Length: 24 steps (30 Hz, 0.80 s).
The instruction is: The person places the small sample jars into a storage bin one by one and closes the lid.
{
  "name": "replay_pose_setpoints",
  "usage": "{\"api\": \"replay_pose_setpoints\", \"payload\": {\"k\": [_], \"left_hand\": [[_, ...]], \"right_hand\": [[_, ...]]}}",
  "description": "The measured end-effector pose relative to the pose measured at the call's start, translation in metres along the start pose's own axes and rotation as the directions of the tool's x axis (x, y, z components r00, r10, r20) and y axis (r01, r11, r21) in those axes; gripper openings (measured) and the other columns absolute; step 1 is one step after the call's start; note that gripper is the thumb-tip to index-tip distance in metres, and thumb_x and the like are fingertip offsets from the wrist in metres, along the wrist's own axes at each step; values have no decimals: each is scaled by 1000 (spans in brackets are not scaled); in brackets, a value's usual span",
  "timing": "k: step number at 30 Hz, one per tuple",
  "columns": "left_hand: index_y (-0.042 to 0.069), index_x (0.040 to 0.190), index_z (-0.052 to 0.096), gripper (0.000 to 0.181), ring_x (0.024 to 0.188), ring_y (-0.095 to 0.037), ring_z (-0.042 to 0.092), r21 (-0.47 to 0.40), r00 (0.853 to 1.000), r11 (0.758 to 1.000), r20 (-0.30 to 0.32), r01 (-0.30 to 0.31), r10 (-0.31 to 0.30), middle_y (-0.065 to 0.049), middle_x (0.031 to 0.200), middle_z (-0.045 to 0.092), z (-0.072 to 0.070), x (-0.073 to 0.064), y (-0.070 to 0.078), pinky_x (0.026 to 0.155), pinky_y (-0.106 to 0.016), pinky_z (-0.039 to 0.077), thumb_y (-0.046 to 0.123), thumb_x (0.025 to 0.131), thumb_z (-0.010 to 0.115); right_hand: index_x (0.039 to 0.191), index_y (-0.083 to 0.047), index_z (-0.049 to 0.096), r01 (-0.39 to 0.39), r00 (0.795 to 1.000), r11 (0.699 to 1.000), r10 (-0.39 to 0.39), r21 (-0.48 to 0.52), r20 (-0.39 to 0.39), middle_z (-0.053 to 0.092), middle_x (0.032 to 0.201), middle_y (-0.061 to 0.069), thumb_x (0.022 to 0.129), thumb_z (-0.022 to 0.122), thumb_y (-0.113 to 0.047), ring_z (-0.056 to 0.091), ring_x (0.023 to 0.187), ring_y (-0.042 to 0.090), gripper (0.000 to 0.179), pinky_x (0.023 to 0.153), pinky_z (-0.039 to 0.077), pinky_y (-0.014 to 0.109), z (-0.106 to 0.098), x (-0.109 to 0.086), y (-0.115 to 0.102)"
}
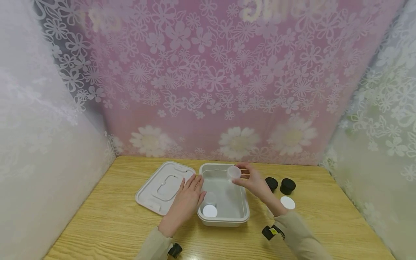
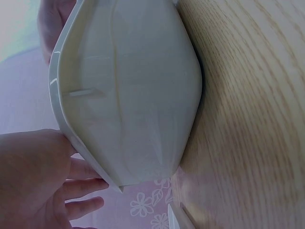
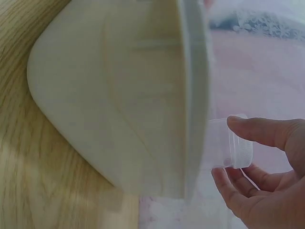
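A: Left hand (image 1: 189, 193): fingers straight, laid on the left rim of the tub (image 1: 224, 189), gripping nothing. Right hand (image 1: 253, 182): thumb and fingers pinching a small clear jar (image 1: 234, 172) by its ribbed cap, at the tub's far right corner.

B: Jar's base?

A: Cap upward. On my right wrist view the rim hides the lower end; can't tell if it touches the tub.

B: Handling?

A: My judgement: pinch lightly, hold the jar level, fingertips clear of the wall. Left hand braces; the tub looks light and might slide.

B: Around it?

A: White round cap (image 1: 209, 211) in the tub's near left corner. Tub lid (image 1: 149, 195) flat on the table (image 1: 107, 220), left of the tub, partly covered by my left hand. To the right, two round black items (image 1: 287, 186) and a white-topped jar (image 1: 287, 203).

B: Obstruction?

A: My right forearm (image 1: 274, 206), crossing in front of that jar. I'd raise the wrist before swinging back; the wrist camera (image 1: 269, 232) could knock something over.
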State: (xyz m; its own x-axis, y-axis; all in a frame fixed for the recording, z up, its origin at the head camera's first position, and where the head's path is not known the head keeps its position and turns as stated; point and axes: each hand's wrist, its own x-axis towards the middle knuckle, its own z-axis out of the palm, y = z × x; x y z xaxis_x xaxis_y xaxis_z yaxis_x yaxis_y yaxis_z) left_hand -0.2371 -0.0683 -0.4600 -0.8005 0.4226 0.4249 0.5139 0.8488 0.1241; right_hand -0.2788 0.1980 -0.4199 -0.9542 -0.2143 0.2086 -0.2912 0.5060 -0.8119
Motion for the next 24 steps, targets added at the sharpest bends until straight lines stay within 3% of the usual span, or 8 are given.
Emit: {"api": "replay_pose_setpoints", "payload": {"k": [9,24], "left_hand": [[-1,143,56,49,142,-35,44,11,1000,1000,0,-3,3,-16,147,54,-2,0,0,114,-61,35,29,105,56],[0,143,56,48,142,-34,45,18,1000,1000,12,4,-4,-15,147,55,-2,0,0,114,-60,35,29,104,57]], "right_hand": [[131,3,60,-13,998,1000,13,-10,60,63,127,23,83,82,-4,65,113,40,54,92,57,46,24,14,-1],[124,9,61,87,971,988,-55,-127,234,65,120,24,79,82,3,65,109,41,50,91,58,47,48,26,4]]}}
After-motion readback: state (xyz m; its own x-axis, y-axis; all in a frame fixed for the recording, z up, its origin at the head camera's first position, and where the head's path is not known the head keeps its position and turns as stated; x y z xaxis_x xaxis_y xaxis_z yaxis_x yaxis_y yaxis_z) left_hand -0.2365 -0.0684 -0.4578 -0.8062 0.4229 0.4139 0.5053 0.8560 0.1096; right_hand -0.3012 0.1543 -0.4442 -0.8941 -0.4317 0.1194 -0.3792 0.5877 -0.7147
